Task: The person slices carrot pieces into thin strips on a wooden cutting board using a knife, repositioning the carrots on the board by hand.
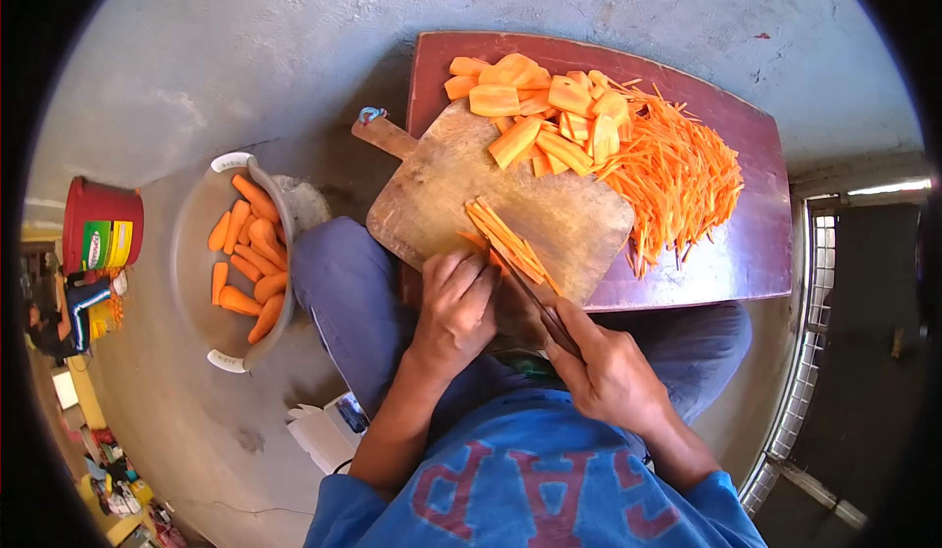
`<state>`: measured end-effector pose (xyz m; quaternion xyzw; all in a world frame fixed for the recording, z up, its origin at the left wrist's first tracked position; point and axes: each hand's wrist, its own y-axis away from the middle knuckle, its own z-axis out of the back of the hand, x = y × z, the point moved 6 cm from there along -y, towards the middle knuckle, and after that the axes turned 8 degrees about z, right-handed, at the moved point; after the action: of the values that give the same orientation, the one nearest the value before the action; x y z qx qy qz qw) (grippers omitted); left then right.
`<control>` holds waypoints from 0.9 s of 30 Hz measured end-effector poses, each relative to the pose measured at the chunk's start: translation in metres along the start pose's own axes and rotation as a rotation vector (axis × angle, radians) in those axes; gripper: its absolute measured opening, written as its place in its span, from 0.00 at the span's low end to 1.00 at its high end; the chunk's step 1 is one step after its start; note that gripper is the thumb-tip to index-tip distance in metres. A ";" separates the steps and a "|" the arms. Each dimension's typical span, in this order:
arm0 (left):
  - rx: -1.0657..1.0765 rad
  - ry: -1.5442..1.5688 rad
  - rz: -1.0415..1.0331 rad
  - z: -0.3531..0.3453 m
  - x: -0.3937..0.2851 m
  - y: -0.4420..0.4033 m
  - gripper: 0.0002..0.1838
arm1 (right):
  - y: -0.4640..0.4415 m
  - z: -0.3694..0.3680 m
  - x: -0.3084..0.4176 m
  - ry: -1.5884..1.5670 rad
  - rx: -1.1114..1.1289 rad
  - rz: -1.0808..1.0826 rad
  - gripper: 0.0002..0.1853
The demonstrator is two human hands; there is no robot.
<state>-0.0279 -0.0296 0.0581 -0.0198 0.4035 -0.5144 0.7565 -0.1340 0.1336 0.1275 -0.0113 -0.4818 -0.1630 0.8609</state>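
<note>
My right hand (610, 366) is closed round the handle of a knife (535, 303), its blade pointing up and left over the wooden cutting board (422, 195). Against the blade lie thin carrot strips (512, 244). My left hand (456, 303) is closed, its fingertips pressed on a carrot piece (475, 240) at the board's near edge, beside the blade. Thick carrot slices (535, 106) are heaped at the far side of the board. To their right, a big pile of shredded carrot (682, 170) spreads over the reddish table (746, 254).
A translucent tub (186, 283) with several whole carrots (257, 244) stands on the floor to my left. Farther left are a red bucket (103, 224) and another person (74, 317). A white box (329, 430) lies near my left elbow. A wall (294, 48) rises behind the table.
</note>
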 end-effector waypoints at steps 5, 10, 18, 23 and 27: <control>-0.034 0.032 0.007 -0.003 0.001 0.000 0.18 | 0.000 -0.011 0.000 0.101 -0.008 0.040 0.33; -0.061 0.002 0.003 -0.002 0.000 0.003 0.17 | -0.005 -0.009 -0.004 0.054 -0.045 0.040 0.34; -0.056 0.027 0.040 -0.005 0.003 0.003 0.17 | -0.001 -0.009 -0.004 0.067 0.012 0.023 0.37; -0.057 0.032 0.025 -0.002 0.005 0.003 0.17 | -0.001 0.001 0.005 0.038 0.031 0.003 0.38; -0.065 0.032 0.036 -0.003 0.005 0.004 0.17 | 0.009 -0.005 -0.005 0.067 0.016 0.034 0.37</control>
<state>-0.0263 -0.0306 0.0514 -0.0290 0.4324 -0.4875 0.7579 -0.1293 0.1428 0.1221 -0.0074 -0.4537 -0.1448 0.8793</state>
